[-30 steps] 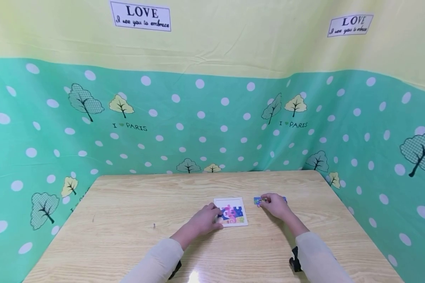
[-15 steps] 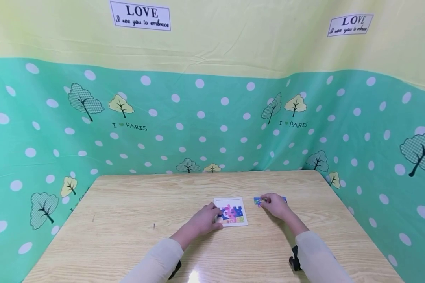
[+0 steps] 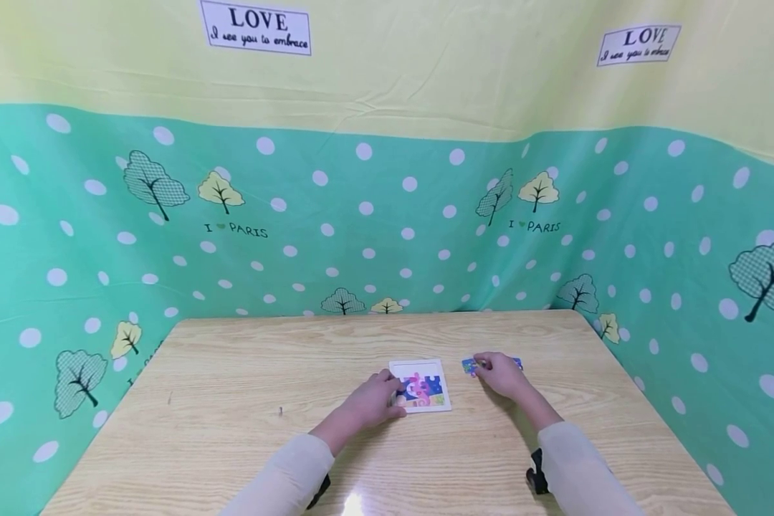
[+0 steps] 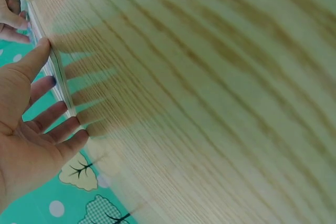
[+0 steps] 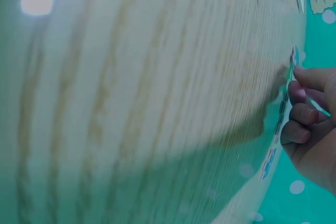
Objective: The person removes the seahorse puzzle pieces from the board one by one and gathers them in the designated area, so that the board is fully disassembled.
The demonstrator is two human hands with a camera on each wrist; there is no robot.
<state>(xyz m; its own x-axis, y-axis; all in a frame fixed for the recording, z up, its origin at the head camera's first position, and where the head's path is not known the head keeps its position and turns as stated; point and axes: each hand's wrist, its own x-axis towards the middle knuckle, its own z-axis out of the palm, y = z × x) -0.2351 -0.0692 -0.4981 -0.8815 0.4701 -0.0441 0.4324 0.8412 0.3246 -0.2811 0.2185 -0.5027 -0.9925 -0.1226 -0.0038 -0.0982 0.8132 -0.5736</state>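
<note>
A jigsaw puzzle point(image 3: 431, 387) lies partly filled in its white frame point(image 3: 446, 401) at the table's middle. Pink, blue and yellow pieces fill its lower part, and its top strip is bare white. At the frame's left side my left hand point(image 3: 373, 400) grips the edge; thumb and fingers touch the frame point(image 4: 60, 72) in the left wrist view. To the right, my right hand point(image 3: 502, 374) pinches a blue and green puzzle piece point(image 3: 468, 366) between thumb and index finger. Its other fingers curl in, seen in the right wrist view, and hide part of the loose pieces.
More loose pieces point(image 3: 518, 362) lie just behind and right of the right hand, in a row point(image 5: 268, 164) along the tabletop. The wooden table point(image 3: 232, 430) meets a green dotted cloth point(image 3: 361, 236) at its back and sides.
</note>
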